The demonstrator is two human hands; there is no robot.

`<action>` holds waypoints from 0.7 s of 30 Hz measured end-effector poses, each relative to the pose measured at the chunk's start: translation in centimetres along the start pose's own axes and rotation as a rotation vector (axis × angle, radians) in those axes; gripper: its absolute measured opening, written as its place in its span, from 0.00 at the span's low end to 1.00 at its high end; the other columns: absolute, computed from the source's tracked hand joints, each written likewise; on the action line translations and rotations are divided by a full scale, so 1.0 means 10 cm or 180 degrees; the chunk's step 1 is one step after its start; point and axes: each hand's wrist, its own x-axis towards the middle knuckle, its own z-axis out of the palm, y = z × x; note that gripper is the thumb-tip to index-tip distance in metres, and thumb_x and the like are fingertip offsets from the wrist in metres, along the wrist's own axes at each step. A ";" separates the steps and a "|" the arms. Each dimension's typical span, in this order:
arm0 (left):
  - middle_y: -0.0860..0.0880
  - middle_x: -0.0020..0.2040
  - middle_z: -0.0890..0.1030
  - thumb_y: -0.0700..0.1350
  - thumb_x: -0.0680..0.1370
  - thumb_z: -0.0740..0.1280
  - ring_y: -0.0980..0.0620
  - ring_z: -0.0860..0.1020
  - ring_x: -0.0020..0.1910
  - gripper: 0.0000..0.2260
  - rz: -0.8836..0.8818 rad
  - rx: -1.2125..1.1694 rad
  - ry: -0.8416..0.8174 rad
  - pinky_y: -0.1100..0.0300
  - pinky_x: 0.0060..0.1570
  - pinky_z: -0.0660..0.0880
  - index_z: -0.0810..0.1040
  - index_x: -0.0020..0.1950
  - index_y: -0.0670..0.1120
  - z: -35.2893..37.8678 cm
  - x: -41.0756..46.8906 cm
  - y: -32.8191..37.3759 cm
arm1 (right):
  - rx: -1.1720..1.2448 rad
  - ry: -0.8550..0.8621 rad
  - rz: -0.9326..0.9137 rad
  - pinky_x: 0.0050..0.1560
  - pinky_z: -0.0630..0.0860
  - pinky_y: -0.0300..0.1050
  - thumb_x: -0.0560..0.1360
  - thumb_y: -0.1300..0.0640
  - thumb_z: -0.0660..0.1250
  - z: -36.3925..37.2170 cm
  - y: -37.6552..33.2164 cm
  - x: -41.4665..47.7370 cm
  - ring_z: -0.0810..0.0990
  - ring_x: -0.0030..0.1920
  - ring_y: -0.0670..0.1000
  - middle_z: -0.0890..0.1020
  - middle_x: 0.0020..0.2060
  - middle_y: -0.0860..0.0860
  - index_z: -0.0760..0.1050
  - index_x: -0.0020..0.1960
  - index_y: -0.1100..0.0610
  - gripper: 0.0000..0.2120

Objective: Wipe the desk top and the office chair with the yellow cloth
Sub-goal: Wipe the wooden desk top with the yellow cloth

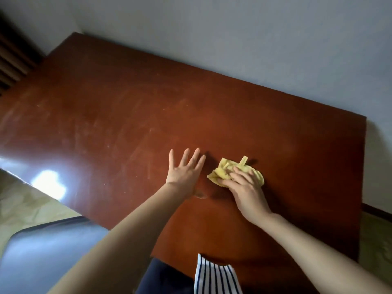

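The reddish-brown desk top (127, 115) fills most of the view, with faint smears and dust specks on it. A crumpled yellow cloth (224, 167) lies on the desk right of centre. My right hand (244, 185) lies on top of the cloth, its fingers bent over the bunched fabric and pressing it to the wood. My left hand (183, 170) rests flat on the desk just left of the cloth, fingers straight and spread, holding nothing. The dark office chair (42, 251) shows at the lower left, beside the desk's near edge.
A grey wall (254, 39) runs along the desk's far edge. A slatted dark panel (12, 60) stands at the far left. Pale patterned floor (25, 204) shows left of the desk and at the right edge. A bright light reflection (48, 181) glares near the desk's left edge.
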 end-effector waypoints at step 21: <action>0.58 0.74 0.33 0.64 0.72 0.67 0.48 0.37 0.76 0.48 -0.1208 -0.2127 0.0983 0.39 0.71 0.39 0.37 0.77 0.53 1.43 -1.67 0.13 | 0.0265 -0.0343 -0.0659 0.69 0.54 0.48 0.57 0.75 0.77 0.13 -0.40 -1.61 0.70 0.64 0.50 0.80 0.60 0.47 0.77 0.59 0.43 0.39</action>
